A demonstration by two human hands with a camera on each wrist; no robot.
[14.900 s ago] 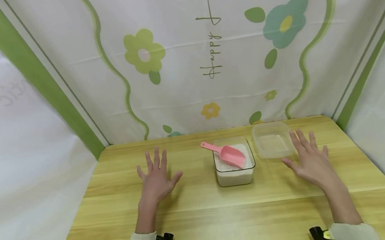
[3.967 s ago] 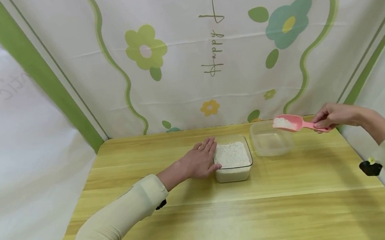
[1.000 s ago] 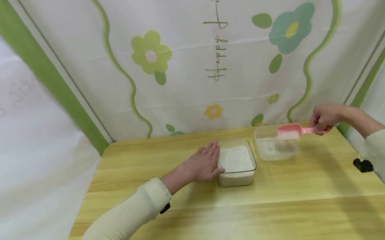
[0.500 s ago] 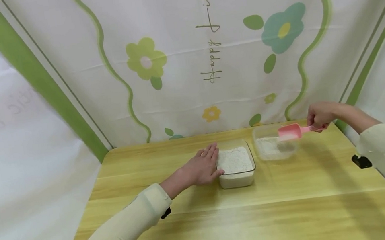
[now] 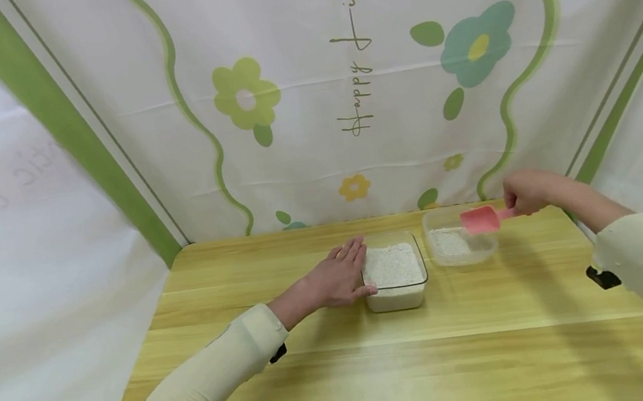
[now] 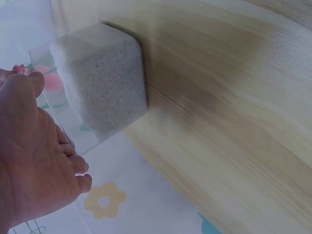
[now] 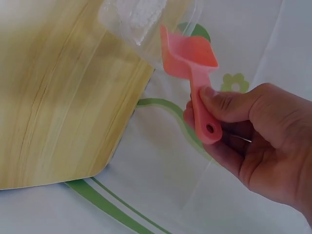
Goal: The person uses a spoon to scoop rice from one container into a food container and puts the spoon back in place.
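My left hand rests with extended fingers on the left rim of a clear square container filled with white flour-like powder. In the left wrist view, this powder shows through the container's walls. My right hand pinches the handle of a pink scoop between thumb and fingers. The scoop is tipped over the right part of a clear plastic box. White powder covers part of that box's bottom. Seen from the right wrist, the scoop's bowl shows no powder.
Both containers stand side by side near the far edge of the wooden table. Right behind that edge hangs a white curtain with printed flowers. More white cloth hangs at the left and right.
My right hand has turned the scoop further over, and the white powder seen in it a second ago is out of sight. My left hand stays at the square container.
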